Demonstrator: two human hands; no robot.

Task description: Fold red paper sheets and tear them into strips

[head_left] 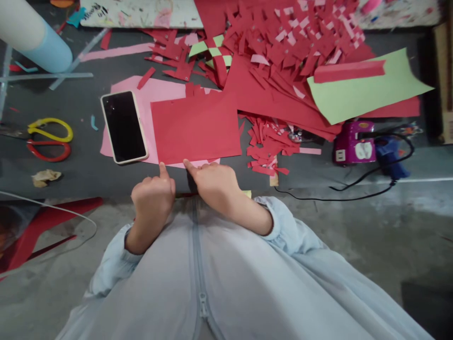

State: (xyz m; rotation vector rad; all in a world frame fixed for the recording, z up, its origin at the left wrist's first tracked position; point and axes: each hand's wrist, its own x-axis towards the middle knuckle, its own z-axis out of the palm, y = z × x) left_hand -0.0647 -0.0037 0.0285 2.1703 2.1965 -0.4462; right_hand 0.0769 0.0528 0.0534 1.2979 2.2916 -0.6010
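A red sheet of paper [196, 125] lies flat on a larger pink sheet [148, 87]. My left hand [154, 196] is at the near edge of the red sheet, its index finger stretched out to that edge and the other fingers curled. Beside it, my right hand [217, 184] also stretches an index finger to the near edge, the rest folded. Neither hand shows anything held. A phone [124, 126] with a dark screen rests on the pink paper, left of the red sheet.
Scissors [49, 139] with yellow and red handles lie left. Red and pink cut pieces [290, 42] are heaped at the back, smaller strips [265, 141] nearer. A green sheet [368, 89], a purple device [355, 143] and a black cable [354, 199] are right. A white-and-blue cylinder [46, 42] stands back left.
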